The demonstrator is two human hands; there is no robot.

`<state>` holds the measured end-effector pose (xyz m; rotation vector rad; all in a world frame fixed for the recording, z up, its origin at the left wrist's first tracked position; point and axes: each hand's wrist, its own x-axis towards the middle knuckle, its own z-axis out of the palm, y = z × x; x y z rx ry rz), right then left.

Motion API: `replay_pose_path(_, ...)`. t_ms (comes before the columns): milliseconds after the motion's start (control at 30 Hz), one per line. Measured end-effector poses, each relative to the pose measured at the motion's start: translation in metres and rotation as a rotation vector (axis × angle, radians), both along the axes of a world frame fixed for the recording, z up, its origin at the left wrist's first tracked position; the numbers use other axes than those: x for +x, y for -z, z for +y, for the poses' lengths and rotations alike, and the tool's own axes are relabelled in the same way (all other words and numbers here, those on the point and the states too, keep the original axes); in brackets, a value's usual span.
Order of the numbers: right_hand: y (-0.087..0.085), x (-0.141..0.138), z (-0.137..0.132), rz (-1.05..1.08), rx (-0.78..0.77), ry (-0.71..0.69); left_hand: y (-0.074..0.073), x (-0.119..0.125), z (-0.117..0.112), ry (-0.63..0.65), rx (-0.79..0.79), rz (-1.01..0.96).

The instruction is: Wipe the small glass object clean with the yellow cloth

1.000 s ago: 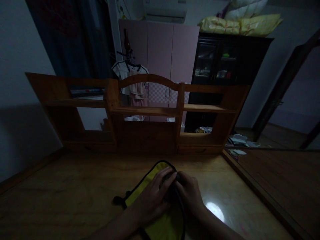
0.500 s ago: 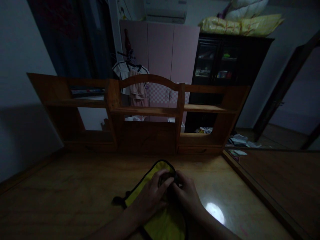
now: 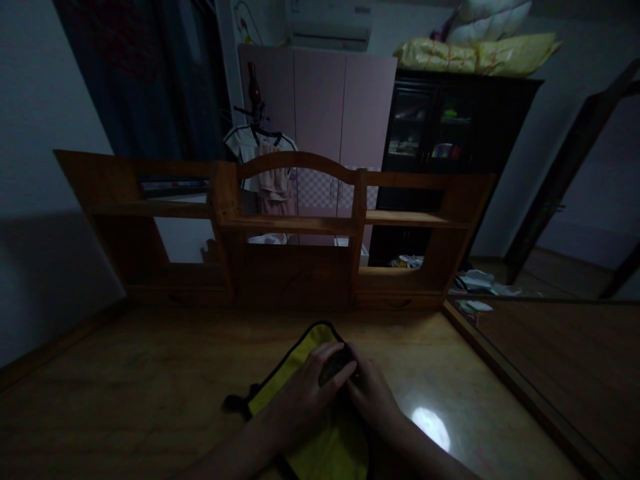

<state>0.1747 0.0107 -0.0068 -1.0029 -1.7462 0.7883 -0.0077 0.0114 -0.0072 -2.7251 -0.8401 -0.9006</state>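
A yellow cloth item with dark trim (image 3: 295,360) lies on the wooden desk (image 3: 150,387) close to me. My left hand (image 3: 307,397) rests on top of it, fingers curled and pressing at its far right edge. My right hand (image 3: 373,393) meets it there, fingers closed around a small dark part (image 3: 336,363) of the cloth between both hands. A dark strap end (image 3: 234,402) sticks out at the cloth's left side. What the fingers pinch is too dim to name.
A wooden shelf unit (image 3: 280,233) stands along the desk's back edge. Beyond it are a pink wardrobe (image 3: 320,100), hanging clothes (image 3: 265,167) and a dark cabinet (image 3: 440,133) with yellow bedding on top. The desk's right edge (image 3: 500,373) drops to the floor.
Both hands stayed on the cloth's far right edge, with small finger shifts; the left fingers curled in and then stretched a little over the dark part.
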Motion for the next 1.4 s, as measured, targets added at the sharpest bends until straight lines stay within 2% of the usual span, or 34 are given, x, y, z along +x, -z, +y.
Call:
replay_pose_path(233,0.009,0.008,0.007,-0.126,-0.017,0.077,0.000,-0.001,-0.001,0.045,-0.101,-0.026)
replay_pose_path(467,0.001,0.000,0.001,-0.021,0.010,0.023,-0.001,-0.001,0.000,0.023,-0.084,-0.084)
replay_pose_path(833,-0.007,-0.009,-0.002,0.139,-0.072,0.000,-0.002,0.002,-0.003,0.004,-0.060,-0.072)
replay_pose_path(1033,-0.001,-0.009,0.002,0.225,-0.129,-0.039,-0.002,0.000,-0.007,0.029,-0.156,-0.025)
replay_pose_path(1200,0.001,-0.008,0.003,0.224,-0.118,-0.037,-0.002,0.000,-0.008,0.030,-0.193,-0.049)
replay_pose_path(1400,-0.001,-0.006,0.001,0.195,-0.088,-0.012,-0.005,-0.002,-0.006,0.083,-0.140,-0.060)
